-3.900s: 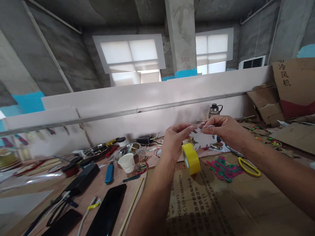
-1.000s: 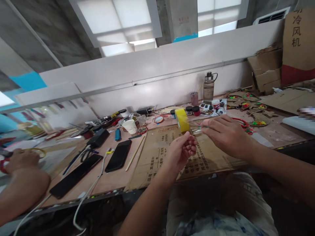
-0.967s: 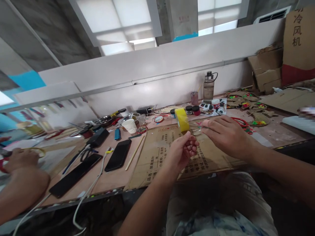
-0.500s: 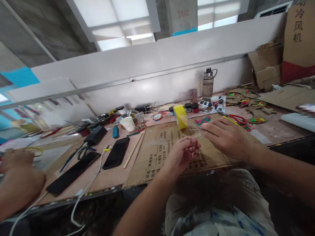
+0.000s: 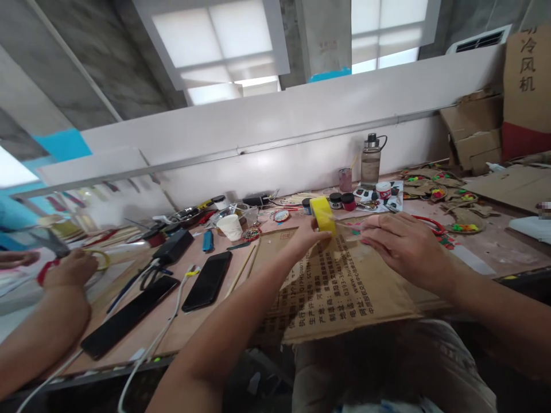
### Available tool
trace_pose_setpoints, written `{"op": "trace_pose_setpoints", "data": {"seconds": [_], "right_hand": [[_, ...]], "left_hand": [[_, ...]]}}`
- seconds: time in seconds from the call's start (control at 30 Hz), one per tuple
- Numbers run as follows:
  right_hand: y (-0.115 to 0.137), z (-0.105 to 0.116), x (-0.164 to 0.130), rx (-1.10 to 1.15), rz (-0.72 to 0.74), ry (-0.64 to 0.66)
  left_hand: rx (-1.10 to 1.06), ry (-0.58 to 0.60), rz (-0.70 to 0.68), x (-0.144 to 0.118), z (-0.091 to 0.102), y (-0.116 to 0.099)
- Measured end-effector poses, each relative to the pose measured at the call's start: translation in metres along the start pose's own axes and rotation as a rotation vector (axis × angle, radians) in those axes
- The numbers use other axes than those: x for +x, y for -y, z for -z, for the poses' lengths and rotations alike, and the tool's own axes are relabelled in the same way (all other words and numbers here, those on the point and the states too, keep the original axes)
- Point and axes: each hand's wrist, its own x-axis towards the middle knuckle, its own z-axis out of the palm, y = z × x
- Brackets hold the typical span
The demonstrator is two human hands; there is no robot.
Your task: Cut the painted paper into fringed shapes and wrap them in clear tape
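Tape roll (image 5: 322, 214): light, stiff ring; I'm gripping its rim with my left hand (image 5: 306, 238).
Tape strip: thin, sticky, flimsy; my right hand (image 5: 402, 248) is pinching its free end.

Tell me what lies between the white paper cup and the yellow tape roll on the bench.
In the head view, a round dish of coloured pins lies just right of the cup, and a small round red-rimmed tin sits nearer the tape roll.

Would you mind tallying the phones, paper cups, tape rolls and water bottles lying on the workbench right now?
Black phones: 2, one beside the white cable, one nearer the bench edge.
White paper cup: 1.
Yellow tape roll: 1, touched by the left hand, with the right hand beside it.
Water bottle: 1.
Total: 5.
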Motion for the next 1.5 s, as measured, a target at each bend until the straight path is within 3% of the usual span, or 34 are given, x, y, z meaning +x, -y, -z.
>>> {"op": "trace_pose_setpoints", "data": {"seconds": [0.17, 0.33, 0.47, 0.6, 0.83, 1.2, 1.3, 1.43, 1.5], "right_hand": [[-0.004, 0.001, 0.009, -0.007, -0.034, -0.069], [-0.012, 0.001, 0.03, -0.029, -0.046, -0.127], [-0.027, -0.021, 0.043, 0.0, -0.072, -0.171], [-0.042, -0.054, 0.044, 0.047, -0.095, -0.198], [-0.056, -0.083, 0.037, 0.102, -0.069, -0.119], [-0.059, -0.086, 0.023, 0.22, -0.094, -0.152], [-0.058, -0.086, 0.021, 0.237, -0.088, -0.145], [-0.057, -0.088, 0.019, 0.232, -0.077, -0.127], [-0.057, -0.089, 0.017, 0.196, -0.056, -0.115]], "left_hand": [[0.081, 0.048, 0.01, 0.008, 0.005, -0.003], [0.088, 0.073, -0.034, 0.045, 0.021, -0.005], [0.091, 0.064, -0.053, 0.082, 0.026, 0.008], [0.081, 0.029, -0.01, 0.102, 0.025, 0.025], [-0.011, 0.003, -0.003, 0.114, 0.028, 0.041], [0.038, 0.064, -0.014, 0.1, 0.02, 0.031], [0.118, -0.033, -0.042, 0.092, 0.019, 0.024], [0.152, -0.384, -0.09, 0.074, 0.023, 0.019], [0.047, -0.438, -0.023, 0.061, 0.024, 0.018]]}}
